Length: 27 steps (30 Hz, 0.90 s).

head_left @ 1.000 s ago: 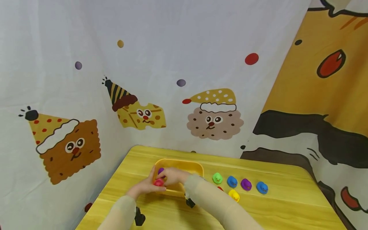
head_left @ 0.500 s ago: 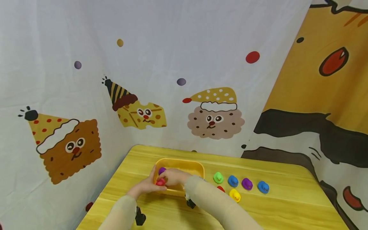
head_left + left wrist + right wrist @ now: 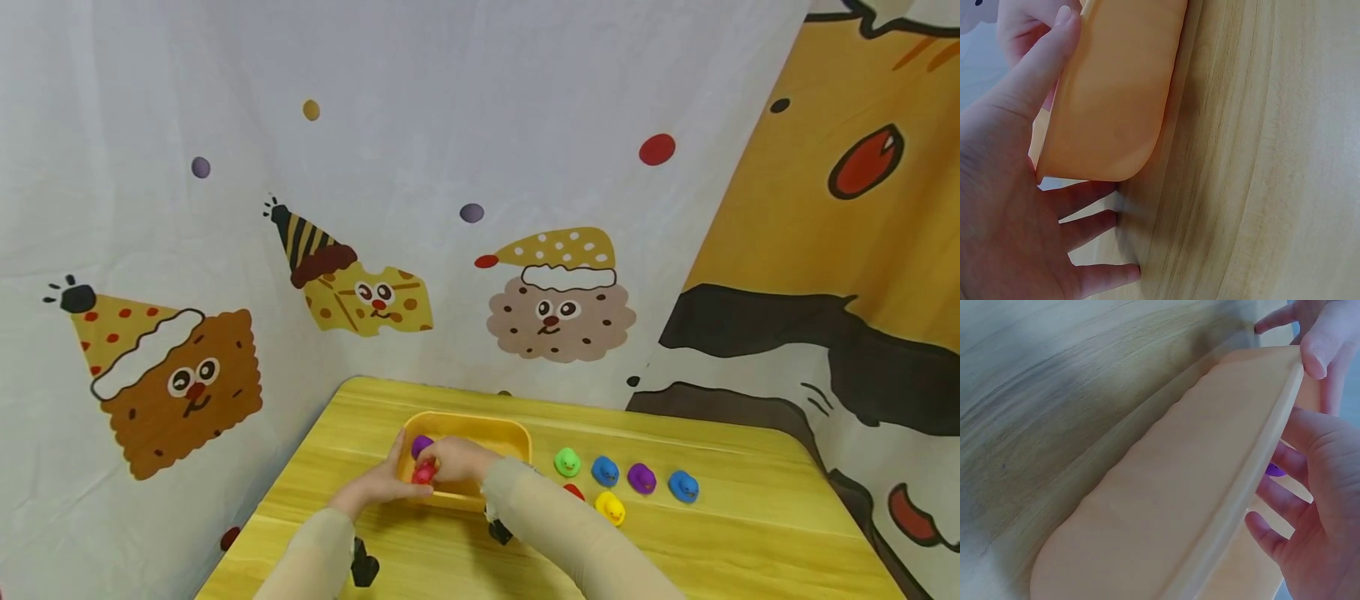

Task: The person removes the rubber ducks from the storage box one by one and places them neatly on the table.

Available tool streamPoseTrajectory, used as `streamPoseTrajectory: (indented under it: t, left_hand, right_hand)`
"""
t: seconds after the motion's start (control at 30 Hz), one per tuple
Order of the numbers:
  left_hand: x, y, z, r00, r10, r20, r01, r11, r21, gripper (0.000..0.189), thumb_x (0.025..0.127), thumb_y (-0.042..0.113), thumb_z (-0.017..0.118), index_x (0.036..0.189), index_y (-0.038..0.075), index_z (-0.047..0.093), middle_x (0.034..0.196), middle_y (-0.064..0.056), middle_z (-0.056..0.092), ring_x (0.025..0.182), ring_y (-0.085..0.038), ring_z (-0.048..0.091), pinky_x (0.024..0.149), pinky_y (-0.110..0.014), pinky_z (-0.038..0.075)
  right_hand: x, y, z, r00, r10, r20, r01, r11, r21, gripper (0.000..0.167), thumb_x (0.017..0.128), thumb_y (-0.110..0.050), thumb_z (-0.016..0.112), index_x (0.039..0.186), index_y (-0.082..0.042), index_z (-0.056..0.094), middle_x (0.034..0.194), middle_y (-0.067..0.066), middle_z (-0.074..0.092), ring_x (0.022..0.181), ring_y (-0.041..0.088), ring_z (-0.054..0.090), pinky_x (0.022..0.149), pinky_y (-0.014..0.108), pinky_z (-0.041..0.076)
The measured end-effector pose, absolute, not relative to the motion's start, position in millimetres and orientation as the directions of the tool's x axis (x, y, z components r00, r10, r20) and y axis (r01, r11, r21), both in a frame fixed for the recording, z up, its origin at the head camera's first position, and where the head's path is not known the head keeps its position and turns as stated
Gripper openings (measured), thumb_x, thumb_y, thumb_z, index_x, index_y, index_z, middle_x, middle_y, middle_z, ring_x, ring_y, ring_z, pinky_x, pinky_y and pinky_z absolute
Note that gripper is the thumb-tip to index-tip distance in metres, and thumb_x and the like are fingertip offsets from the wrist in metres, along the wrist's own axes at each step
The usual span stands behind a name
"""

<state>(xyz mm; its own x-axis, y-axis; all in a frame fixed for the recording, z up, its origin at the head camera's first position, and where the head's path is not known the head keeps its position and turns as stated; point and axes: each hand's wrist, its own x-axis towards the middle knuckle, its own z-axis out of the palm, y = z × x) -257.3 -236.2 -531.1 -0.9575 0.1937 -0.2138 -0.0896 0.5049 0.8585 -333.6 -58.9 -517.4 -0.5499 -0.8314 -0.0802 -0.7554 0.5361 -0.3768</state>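
In the head view, a yellow-orange plastic box stands on the table. My right hand reaches inside its left end, and its fingers pinch a pinkish-red toy duck. Behind that one lies a purple toy duck, partly covered by the fingers. My left hand is spread around the box's near left corner, thumb along the rim and straight fingers beside the end wall. From the right wrist, the box's side wall hides the tips of some right-hand fingers and the pinkish-red duck.
Right of the box, toy ducks sit on the wooden table: green, blue, purple, another blue and yellow. A red one is half behind my right sleeve. A printed curtain hangs behind.
The pinkish-red duck has shifted slightly right and turned in my right fingers inside the box. My left hand stays at the corner. The ducks on the table have not moved.
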Motion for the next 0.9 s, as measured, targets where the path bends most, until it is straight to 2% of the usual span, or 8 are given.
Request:
streamPoseTrajectory:
  t: [0.2, 0.53, 0.73, 0.9]
  left_hand:
    - [-258, -235, -533, -0.961, 0.179, -0.213, -0.092, 0.517, 0.851, 0.128, 0.076, 0.033, 0.084, 0.152, 0.004, -0.014, 0.152, -0.037, 0.011, 0.134, -0.053, 0.028, 0.108, -0.061, 0.024]
    - [-257, -235, -533, -0.96, 0.156, -0.232, -0.109, 0.552, 0.827, 0.128, 0.075, 0.037, 0.084, 0.153, 0.006, -0.013, 0.149, -0.04, 0.016, 0.132, -0.055, 0.029, 0.107, -0.063, 0.024]
    - [-257, -234, -532, -0.96, 0.16, -0.228, -0.108, 0.539, 0.835, 0.128, 0.076, 0.034, 0.084, 0.153, 0.005, -0.014, 0.15, -0.04, 0.015, 0.132, -0.055, 0.029, 0.107, -0.064, 0.024]
    - [-258, -234, -532, -0.96, 0.165, -0.224, -0.101, 0.544, 0.833, 0.127, 0.076, 0.034, 0.083, 0.152, 0.003, -0.013, 0.15, -0.04, 0.014, 0.133, -0.055, 0.028, 0.107, -0.064, 0.023]
  right_hand:
    - [-334, -53, -517, -0.557, -0.825, -0.094, -0.755, 0.551, -0.355, 0.022, 0.079, -0.01, 0.077, 0.101, -0.018, 0.076, 0.09, -0.013, 0.069, 0.083, 0.0, 0.059, 0.077, 0.016, 0.048]
    - [-335, -40, -523, -0.573, -0.817, -0.071, -0.742, 0.553, -0.379, 0.024, 0.079, -0.015, 0.078, 0.102, -0.017, 0.076, 0.09, -0.014, 0.068, 0.079, 0.001, 0.057, 0.072, 0.018, 0.047]
    - [-340, -39, -523, -0.598, -0.797, -0.087, -0.699, 0.571, -0.43, 0.026, 0.077, -0.015, 0.08, 0.103, -0.015, 0.075, 0.091, -0.013, 0.067, 0.081, 0.003, 0.057, 0.074, 0.018, 0.047]
    - [-347, -38, -518, -0.633, -0.769, -0.087, -0.667, 0.599, -0.444, 0.029, 0.074, -0.018, 0.084, 0.101, -0.015, 0.074, 0.096, -0.009, 0.068, 0.09, 0.006, 0.059, 0.081, 0.02, 0.047]
